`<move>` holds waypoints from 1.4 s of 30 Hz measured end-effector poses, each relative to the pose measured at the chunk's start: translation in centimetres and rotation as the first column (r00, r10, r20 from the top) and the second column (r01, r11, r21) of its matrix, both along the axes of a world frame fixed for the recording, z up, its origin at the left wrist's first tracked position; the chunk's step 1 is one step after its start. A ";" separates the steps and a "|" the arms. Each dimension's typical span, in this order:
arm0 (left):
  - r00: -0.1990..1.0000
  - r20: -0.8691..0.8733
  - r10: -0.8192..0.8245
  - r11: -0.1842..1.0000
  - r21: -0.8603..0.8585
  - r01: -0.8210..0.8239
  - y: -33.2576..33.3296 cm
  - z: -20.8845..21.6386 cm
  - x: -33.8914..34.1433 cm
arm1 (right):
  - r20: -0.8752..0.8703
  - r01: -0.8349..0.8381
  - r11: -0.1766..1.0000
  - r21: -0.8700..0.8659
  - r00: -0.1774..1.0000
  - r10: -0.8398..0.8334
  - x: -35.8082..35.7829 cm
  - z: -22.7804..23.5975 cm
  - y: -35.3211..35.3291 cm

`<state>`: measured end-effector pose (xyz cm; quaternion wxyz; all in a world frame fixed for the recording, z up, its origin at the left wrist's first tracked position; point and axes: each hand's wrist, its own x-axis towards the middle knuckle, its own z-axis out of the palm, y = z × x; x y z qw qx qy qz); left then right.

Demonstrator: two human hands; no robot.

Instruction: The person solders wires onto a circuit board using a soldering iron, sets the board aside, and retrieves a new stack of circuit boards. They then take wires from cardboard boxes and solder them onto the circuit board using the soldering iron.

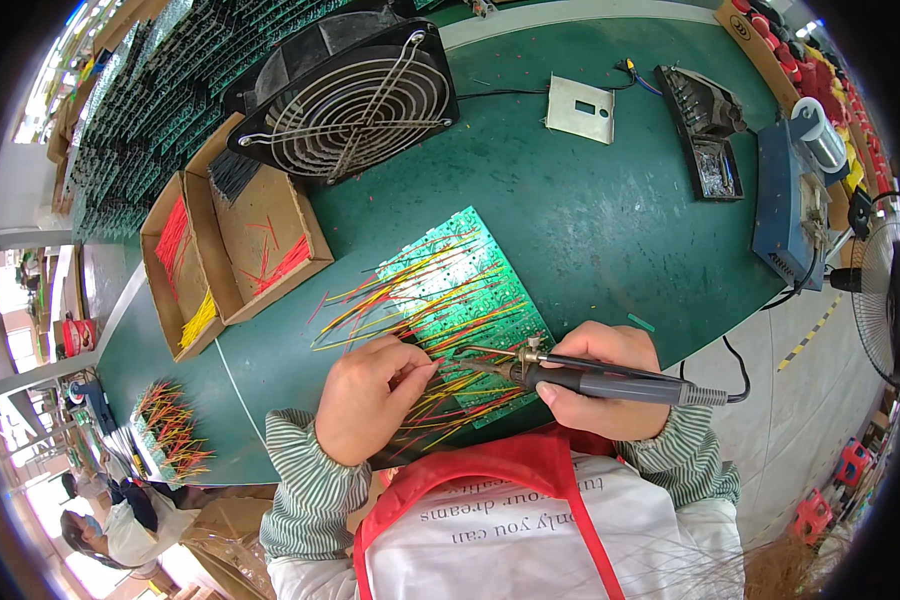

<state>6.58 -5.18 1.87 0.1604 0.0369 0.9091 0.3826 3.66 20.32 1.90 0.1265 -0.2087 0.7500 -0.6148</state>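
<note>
My right hand [610, 375] is wrapped round a grey soldering iron [610, 384] with a thin brass feed tube along its top. The iron's tip points left, low over a green circuit board [515, 300] lying on the table. Close to that tip, my left hand [370, 395] pinches a thin wire between thumb and forefinger; its end is mostly hidden by the fingers. Rows of red, yellow and black wires [440, 285] stick out from the board toward the left, some passing beneath my left hand.
Cardboard trays [315, 240] of cut wires stand at left, below a black fan [355, 110]. Another wired board [170, 430] lies at the left edge. Far right are a blue solder-feeding unit [785, 210], a black iron stand [705, 110] and a metal plate [580, 108].
</note>
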 end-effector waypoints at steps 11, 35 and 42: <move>0.998 -0.012 -0.069 0.997 -0.034 0.068 -0.2 0.0 -0.6 | -0.020 -0.022 0.999 -0.025 1.000 0.022 -0.5 -0.2 -0.2; 0.972 -0.232 -0.020 0.996 -0.094 -0.002 2.0 2.8 -0.5 | -0.040 0.098 0.995 0.026 0.994 -0.097 0.0 0.2 2.3; 0.985 -0.167 -0.043 0.997 -0.073 0.031 2.5 -0.2 -1.2 | -0.003 0.104 0.995 0.011 0.995 -0.104 0.2 0.0 2.2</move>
